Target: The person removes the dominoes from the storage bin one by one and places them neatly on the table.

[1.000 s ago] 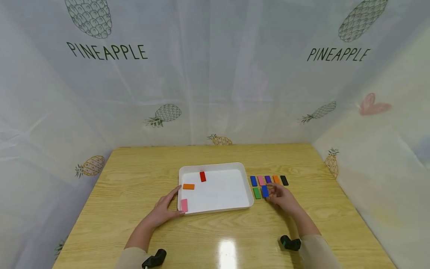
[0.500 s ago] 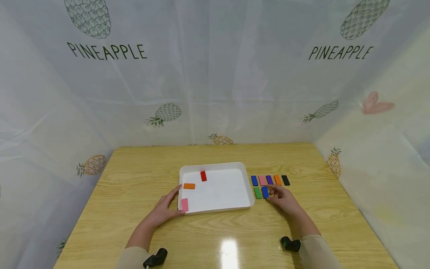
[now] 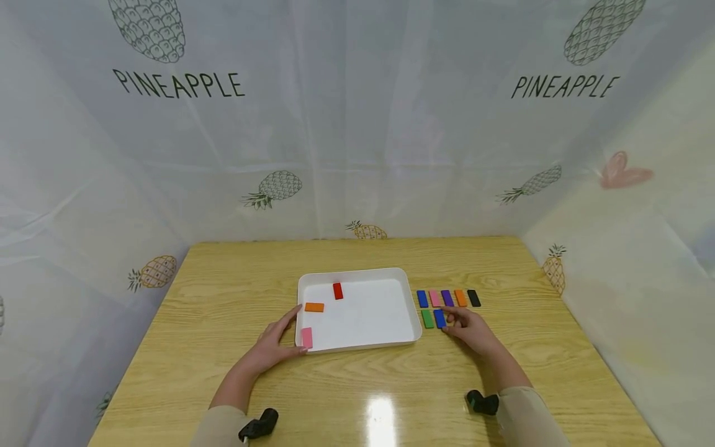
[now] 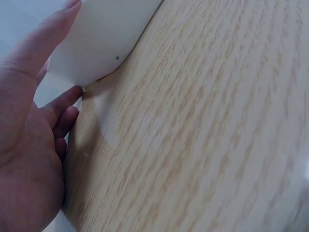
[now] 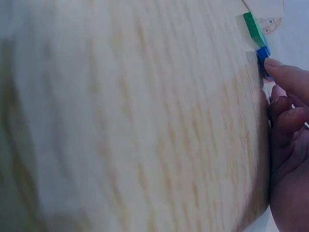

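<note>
Right of centre, low in the frame, the right hand (image 3: pixel 470 329) pinches a blue block (image 3: pixel 439 319) just beside the green block (image 3: pixel 427 319). The left hand (image 3: pixel 270 349) (thumb and fingers spread wide) touches the tray (image 3: pixel 365 320) at lower centre, on the worktop (image 3: pixel 329 391).

Pale sheets (image 3: pixel 357 124) hang behind and along both sides of a wood-grained table (image 3: pixel 335 385). They bear outlined pineapples (image 3: pixel 280 185), the word PINEAPPLE (image 3: pixel 179 84) twice and, at right, a pink heart-like shape (image 3: pixel 622 174); a bright patch of reflected light (image 3: pixel 381 422) glares on the tabletop's near part
</note>
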A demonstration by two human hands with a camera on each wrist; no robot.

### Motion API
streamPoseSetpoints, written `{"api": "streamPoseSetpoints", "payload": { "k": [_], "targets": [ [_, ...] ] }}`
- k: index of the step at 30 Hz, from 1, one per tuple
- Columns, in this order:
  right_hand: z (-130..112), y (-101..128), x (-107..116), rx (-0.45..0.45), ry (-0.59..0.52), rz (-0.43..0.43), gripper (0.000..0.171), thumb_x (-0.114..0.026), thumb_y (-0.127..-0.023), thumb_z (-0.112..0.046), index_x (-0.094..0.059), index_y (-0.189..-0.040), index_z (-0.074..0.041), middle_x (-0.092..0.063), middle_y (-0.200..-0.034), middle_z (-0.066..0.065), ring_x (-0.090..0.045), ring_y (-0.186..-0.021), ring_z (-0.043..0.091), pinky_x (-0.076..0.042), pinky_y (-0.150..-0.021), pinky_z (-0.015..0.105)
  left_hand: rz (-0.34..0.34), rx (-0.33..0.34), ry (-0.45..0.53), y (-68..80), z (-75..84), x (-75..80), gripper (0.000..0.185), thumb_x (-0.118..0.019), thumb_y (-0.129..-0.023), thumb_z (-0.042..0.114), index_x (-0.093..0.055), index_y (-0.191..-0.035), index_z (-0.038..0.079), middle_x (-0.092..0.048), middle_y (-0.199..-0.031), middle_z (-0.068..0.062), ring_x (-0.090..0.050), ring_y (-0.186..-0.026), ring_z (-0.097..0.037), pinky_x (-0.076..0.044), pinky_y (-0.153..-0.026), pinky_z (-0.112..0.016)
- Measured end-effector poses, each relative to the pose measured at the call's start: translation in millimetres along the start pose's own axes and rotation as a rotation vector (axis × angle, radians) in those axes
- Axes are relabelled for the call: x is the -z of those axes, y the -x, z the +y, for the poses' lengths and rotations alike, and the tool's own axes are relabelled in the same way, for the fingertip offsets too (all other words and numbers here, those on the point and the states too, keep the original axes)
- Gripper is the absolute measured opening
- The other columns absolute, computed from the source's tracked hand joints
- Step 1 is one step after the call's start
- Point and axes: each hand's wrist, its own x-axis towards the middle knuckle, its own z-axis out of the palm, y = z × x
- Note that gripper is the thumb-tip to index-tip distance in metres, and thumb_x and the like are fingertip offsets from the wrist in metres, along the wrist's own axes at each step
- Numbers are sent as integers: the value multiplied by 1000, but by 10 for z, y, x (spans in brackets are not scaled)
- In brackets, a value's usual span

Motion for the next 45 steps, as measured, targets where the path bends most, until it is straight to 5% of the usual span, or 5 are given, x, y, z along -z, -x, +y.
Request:
{"api": "streamPoseSetpoints", "payload": {
  "k": [28, 38, 45],
  "targets": [
    [-23, -44, 1, -39, 2, -25, 46, -68, -91, -3, -54, -134, 4, -51, -97, 13, -45, -73, 16, -40, -59, 22, 4, 8, 12, 39, 31, 77, 95, -84, -76, 36, -31, -154, 31, -37, -151, -12, -29, -134, -37, -22, -103, -67],
    [-55, 65, -13, -25, -43, 84, 53, -69, -89, -3, -49, -137, 7, -54, -111, 22, -51, -70, 12, -45, -59, 23, -5, 26, 39, 25, 44, 27, 94, -85, -75, 35, -33, -153, 31, -39, -149, -13, -30, -134, -36, -24, -102, -68],
    [-292, 151, -199, -59, -170, 173, 50, -70, -89, -3, -52, -135, 3, -50, -116, 23, -52, -72, 12, -48, -58, 25, -2, 25, 40, 8, 18, 7, 95, -85, -74, 36, -33, -153, 33, -39, -149, -12, -29, -134, -36, -23, -102, -68]
  ]
}}
